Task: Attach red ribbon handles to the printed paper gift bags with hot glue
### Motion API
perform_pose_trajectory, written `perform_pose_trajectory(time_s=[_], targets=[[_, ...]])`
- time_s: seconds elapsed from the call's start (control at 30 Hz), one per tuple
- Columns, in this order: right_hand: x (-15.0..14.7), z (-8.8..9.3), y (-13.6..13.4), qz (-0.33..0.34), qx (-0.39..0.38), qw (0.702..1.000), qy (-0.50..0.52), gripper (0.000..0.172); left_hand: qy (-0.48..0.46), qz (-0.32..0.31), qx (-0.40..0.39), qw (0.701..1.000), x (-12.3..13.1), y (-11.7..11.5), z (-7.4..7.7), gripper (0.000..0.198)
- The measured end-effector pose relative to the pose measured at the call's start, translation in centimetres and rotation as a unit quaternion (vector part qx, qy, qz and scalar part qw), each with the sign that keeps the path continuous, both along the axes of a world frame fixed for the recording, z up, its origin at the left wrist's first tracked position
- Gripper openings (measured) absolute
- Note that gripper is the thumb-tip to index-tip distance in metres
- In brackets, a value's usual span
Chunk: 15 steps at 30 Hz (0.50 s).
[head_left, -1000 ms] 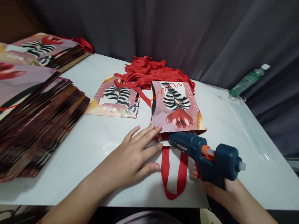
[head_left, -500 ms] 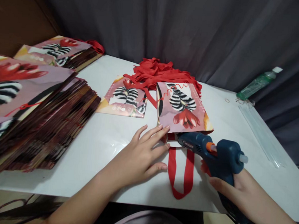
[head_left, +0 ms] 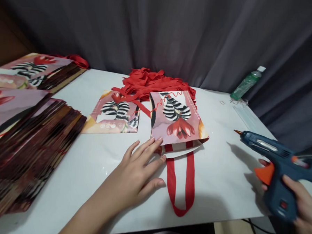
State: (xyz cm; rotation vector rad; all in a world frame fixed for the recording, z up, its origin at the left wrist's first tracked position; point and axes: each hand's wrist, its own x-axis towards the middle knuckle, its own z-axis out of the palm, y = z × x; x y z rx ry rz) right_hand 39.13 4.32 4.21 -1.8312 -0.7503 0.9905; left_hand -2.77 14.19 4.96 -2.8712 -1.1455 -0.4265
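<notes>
Pink printed-paper bag [head_left: 175, 119], my left hand [head_left: 136, 172] open at its edge, my right hand [head_left: 303, 201] gripping blue plastic glue gun [head_left: 279, 155]

Curtain [head_left: 139, 32]: dim to me
Table [head_left: 212, 189]: brighter, glare spots
Glue gun [head_left: 281, 186]: soft shadow leftward
Bag stack [head_left: 39, 156]: I see blur

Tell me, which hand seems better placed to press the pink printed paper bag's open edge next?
Probably the left hand: its fingertips rest at the open edge of the bag. The right hand, farther off, is occupied gripping the dark-blue plastic glue gun.
</notes>
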Motion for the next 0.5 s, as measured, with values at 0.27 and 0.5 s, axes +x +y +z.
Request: perform_pose_trajectory(time_s=[0.27,0.5], targets=[[2.7,0.7,7.4,-0.072,-0.068,0.986,0.134,0.010,0.012,-0.011,0.045,0.999,-0.3,0.5,-0.2,0.044],[4.9,0.7,10.0,0.088,-0.164,0.981,-0.058,0.043,0.023,-0.016,0.069,0.997,-0.6,0.8,-0.4,0.046]])
